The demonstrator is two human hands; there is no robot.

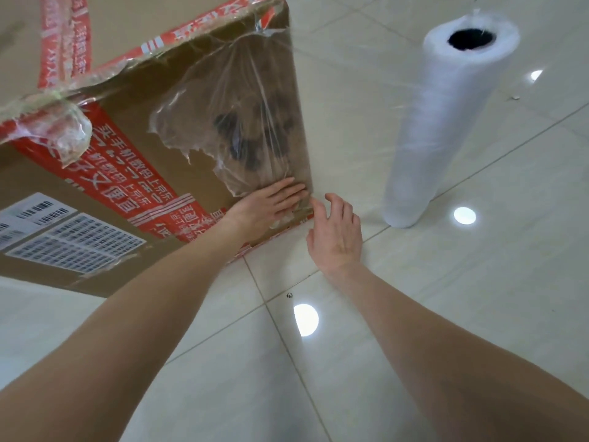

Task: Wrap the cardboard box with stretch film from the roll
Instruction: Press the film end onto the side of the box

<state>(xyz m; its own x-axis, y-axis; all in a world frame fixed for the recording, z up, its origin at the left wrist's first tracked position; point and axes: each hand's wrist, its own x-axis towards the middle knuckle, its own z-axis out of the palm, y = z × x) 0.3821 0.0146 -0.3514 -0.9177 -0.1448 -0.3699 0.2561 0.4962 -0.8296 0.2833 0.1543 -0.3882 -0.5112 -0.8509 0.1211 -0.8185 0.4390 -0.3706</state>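
A large brown cardboard box [134, 122] with red printed tape and white barcode labels stands on the tiled floor at the left. A torn sheet of clear stretch film [223, 122] clings to its near face and runs past the box's corner toward the upright white film roll [443, 122] on the right. My left hand [271, 204] lies flat on the film's lower end, pressing it against the box near the bottom corner. My right hand [334, 232] hovers just right of that corner, fingers spread, its thumb near the box edge and holding nothing.
The floor [478, 314] is glossy pale tile with bright reflections of ceiling lights. A crumpled wad of old film [67, 135] hangs at the box's left upper edge. Open floor lies between the box and the roll.
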